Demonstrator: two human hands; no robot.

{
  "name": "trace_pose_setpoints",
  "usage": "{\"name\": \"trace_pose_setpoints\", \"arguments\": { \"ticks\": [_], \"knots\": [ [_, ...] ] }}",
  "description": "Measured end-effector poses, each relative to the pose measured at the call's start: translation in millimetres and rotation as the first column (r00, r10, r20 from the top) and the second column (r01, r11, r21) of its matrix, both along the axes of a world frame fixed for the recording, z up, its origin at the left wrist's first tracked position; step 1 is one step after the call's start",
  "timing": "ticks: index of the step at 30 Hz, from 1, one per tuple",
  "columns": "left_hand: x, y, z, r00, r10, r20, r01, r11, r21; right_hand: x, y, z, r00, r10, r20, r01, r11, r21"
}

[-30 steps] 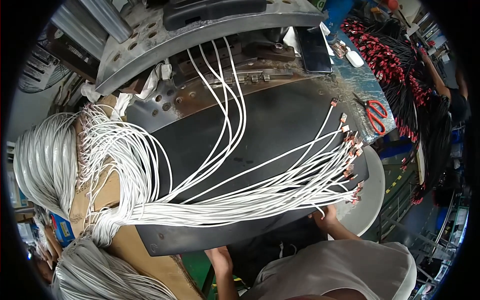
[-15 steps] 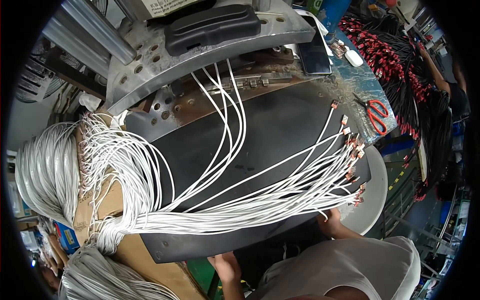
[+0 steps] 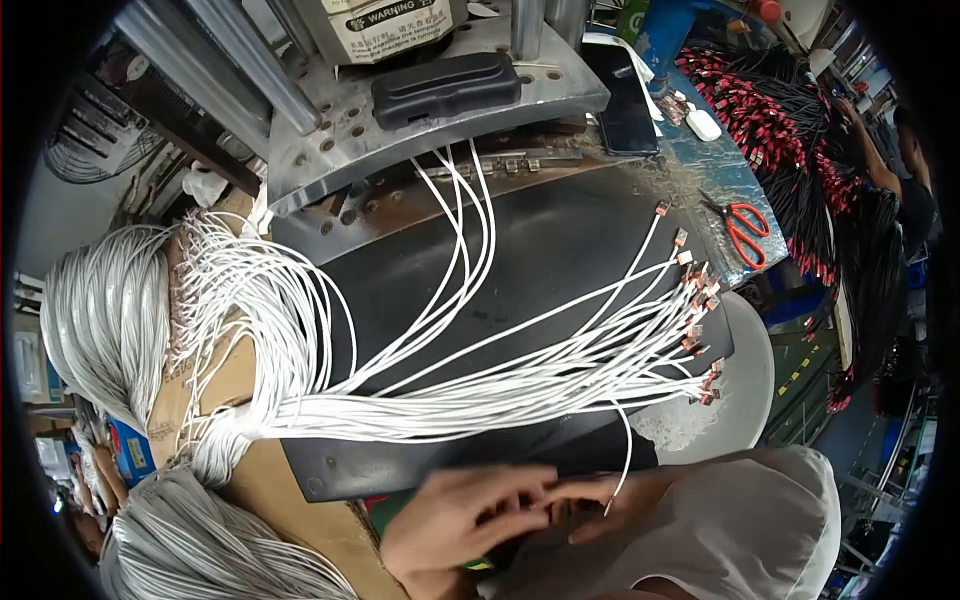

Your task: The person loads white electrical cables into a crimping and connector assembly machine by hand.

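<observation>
A thick bundle of white cables (image 3: 450,418) lies across a black board (image 3: 390,265), its small metal connectors with orange-red parts (image 3: 705,290) fanned out at the right. My left hand (image 3: 465,520), smeared by motion, is at the board's near edge with its fingers bent toward my right hand (image 3: 585,495). The two hands meet there, and whatever may lie between the curled right fingers is hidden. One loose white cable end (image 3: 627,450) hangs off the near side of the bundle and crosses in front of my right hand. Three or so cables run up under a metal press plate (image 3: 340,150).
Red-handled pliers (image 3: 745,235) and a dark phone (image 3: 627,105) rest on the blue bench at the right. A grey round bowl (image 3: 748,370) stands beside the board. Coiled grey-white cables (image 3: 105,310) fill the left. Black cables with red ends (image 3: 790,170) hang far right.
My hands have left the board's near edge and come together in front of it. A single cable end now droops from the bundle over my right hand. The view has shifted a little.
</observation>
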State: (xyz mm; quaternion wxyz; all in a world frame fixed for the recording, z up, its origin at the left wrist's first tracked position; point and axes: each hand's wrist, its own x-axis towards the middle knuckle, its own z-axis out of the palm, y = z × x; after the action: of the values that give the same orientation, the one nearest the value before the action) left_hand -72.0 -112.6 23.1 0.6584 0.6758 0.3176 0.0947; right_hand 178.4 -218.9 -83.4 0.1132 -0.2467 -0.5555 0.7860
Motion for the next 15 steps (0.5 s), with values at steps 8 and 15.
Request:
{"name": "trace_pose_setpoints", "arguments": {
  "ticks": [8,15],
  "knots": [
    [31,133,-22,0.94,0.215,-0.266,0.189,0.322,0.928,1,102,103,0.963,-0.264,-0.052,0.022,-0.115,0.993],
    [-8,102,17,0.93,0.101,-0.353,0.267,0.471,0.84,72,136,116,0.637,-0.533,0.557,-0.418,0.368,0.831]
  ]
}}
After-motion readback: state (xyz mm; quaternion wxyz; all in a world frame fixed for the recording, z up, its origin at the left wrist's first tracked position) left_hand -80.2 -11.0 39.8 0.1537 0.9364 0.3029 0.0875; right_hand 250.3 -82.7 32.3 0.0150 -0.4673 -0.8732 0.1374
